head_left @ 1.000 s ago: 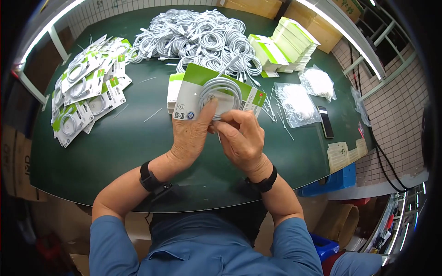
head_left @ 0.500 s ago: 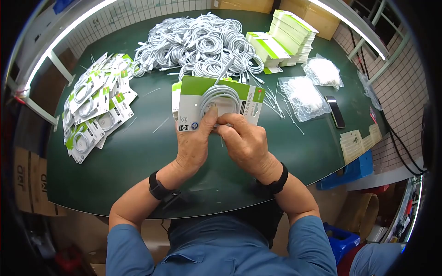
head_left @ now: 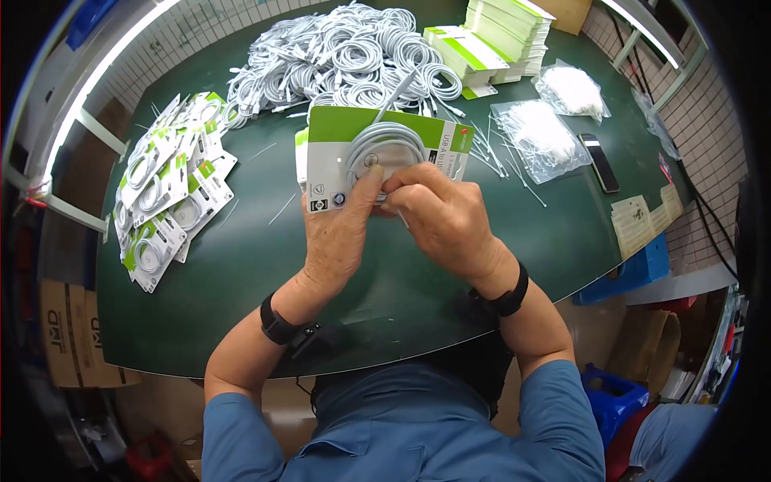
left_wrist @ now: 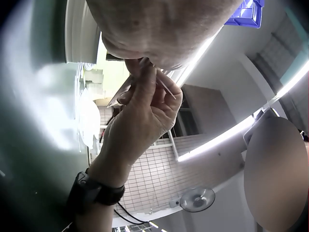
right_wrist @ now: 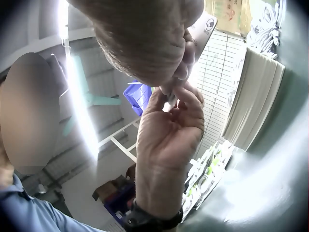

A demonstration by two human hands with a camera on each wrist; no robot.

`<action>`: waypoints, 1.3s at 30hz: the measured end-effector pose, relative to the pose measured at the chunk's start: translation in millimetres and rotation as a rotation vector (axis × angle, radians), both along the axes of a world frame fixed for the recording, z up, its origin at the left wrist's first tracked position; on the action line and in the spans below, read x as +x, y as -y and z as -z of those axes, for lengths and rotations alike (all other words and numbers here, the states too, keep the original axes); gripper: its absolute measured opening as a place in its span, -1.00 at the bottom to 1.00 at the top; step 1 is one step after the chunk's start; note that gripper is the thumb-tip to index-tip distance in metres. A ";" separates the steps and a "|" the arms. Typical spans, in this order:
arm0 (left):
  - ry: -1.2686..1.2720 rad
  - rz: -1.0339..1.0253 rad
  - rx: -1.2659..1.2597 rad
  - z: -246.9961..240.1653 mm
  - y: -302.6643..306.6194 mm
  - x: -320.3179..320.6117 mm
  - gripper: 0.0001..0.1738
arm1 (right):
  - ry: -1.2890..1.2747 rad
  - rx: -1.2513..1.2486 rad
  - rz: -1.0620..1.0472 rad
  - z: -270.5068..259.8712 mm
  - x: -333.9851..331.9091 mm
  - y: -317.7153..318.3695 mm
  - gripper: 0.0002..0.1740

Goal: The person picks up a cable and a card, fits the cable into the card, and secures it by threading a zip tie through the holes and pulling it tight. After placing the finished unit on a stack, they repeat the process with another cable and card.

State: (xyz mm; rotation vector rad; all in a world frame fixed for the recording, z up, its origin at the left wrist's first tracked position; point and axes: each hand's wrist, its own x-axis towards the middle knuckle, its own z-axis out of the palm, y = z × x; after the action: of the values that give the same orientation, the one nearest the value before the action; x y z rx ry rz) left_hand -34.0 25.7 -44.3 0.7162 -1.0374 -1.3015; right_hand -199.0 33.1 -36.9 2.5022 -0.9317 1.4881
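Note:
My left hand grips a green-and-white packaging card, its thumb pressing a coiled grey cable against the front. One cable end sticks up past the card's top edge. At the coil's lower side, my right hand pinches a thin white cable tie between curled fingers and thumb. Its tail pokes out below the fingertips. The fingers of both hands meet close together there, and they hide where the tie passes the coil. Behind the card, a stack of more cards stands on the green table.
Finished-looking carded cables lie heaped at left. A big pile of coiled cables and stacked cards fill the back. To the right are loose cable ties, bags of ties and a phone.
My right hand has shifted right and turned slightly, with the tie's tail now showing below its fingers. My left hand still holds the card and coil. The whole head view has shifted.

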 end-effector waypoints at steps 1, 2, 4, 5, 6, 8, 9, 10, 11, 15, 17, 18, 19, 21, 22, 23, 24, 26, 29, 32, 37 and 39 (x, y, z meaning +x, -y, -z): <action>0.006 0.005 -0.013 1.2 0.7 0.0 -0.71 | 0.036 0.037 -0.017 0.7 -0.3 0.1 -0.77; 0.011 0.007 -0.009 1.8 1.3 0.1 -0.71 | 0.071 0.073 -0.033 1.5 -0.5 -0.4 -0.76; 0.044 -0.012 -0.027 1.7 2.2 -0.2 -0.71 | 0.084 0.003 -0.016 2.7 2.6 -2.0 -0.75; 0.059 -0.022 -0.038 1.4 2.5 -0.7 -0.71 | 0.090 -0.073 -0.002 3.0 4.7 -2.9 -0.75; 0.060 -0.019 -0.034 0.2 2.0 -1.2 -0.71 | 0.095 -0.148 0.013 3.4 5.7 -4.3 -0.74; 0.090 -0.041 -0.052 -4.2 -0.6 -1.9 -0.72 | 0.083 -0.152 0.014 4.2 5.6 -8.4 -0.74; 0.104 -0.053 -0.062 -5.8 -1.0 -2.0 -0.72 | 0.070 -0.160 0.010 4.4 5.7 -10.6 -0.74; 0.104 -0.052 -0.060 -6.7 -0.4 -2.0 -0.72 | 0.057 -0.168 0.007 4.5 6.1 -12.6 -0.74; 0.095 -0.051 -0.076 -7.6 0.5 -1.6 -0.71 | 0.057 -0.166 0.009 4.3 7.0 -14.5 -0.74; 0.058 -0.045 -0.097 -11.3 1.1 -1.5 -0.69 | 0.050 -0.205 0.012 2.5 13.1 -20.1 -0.74; 0.017 -0.036 -0.070 -12.4 0.2 -1.9 -0.66 | 0.062 -0.201 0.007 1.7 15.2 -21.9 -0.73; 0.019 -0.034 -0.070 -11.9 0.2 -1.6 -0.66 | 0.068 -0.200 0.005 1.8 16.2 -22.2 -0.73; 0.020 -0.029 -0.056 -11.3 0.4 -0.9 -0.65 | 0.069 -0.199 0.006 2.9 17.6 -21.8 -0.73; 0.021 -0.018 -0.030 -10.7 0.9 -0.4 -0.61 | 0.107 -0.208 -0.020 7.3 20.7 -20.1 -0.72; 0.023 -0.015 -0.030 -10.9 0.7 -1.0 -0.61 | 0.127 -0.213 -0.033 8.3 21.1 -19.9 -0.71; 0.013 -0.011 -0.036 -11.1 0.5 -1.7 -0.61 | 0.128 -0.214 -0.030 8.3 20.6 -20.1 -0.71; 0.004 -0.007 -0.042 -11.4 0.0 -2.2 -0.60 | 0.133 -0.203 -0.053 8.2 20.1 -20.5 -0.70; -0.003 0.000 -0.047 -12.7 -1.3 -2.8 -0.59 | 0.144 -0.181 -0.098 8.2 19.3 -21.8 -0.69; -0.010 0.035 -0.019 -17.7 -3.3 -2.5 -0.58 | 0.151 -0.177 -0.123 9.4 19.6 -22.1 -0.69; -0.010 0.064 0.009 -14.9 -2.8 1.0 -0.59 | 0.160 -0.173 -0.155 9.6 19.3 -22.1 -0.69; -0.018 0.079 0.025 -19.5 -5.2 0.4 -0.61 | 0.192 -0.160 -0.226 9.3 18.1 -21.8 -0.69; -0.021 0.080 0.023 -20.0 -5.4 0.0 -0.61 | 0.202 -0.158 -0.244 9.8 17.3 -21.7 -0.69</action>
State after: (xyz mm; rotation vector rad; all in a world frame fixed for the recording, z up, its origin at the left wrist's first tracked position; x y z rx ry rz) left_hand -34.0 31.1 -24.4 0.6828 -1.0441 -1.3890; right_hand -181.7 54.8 -46.7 2.4558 -0.5182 1.8341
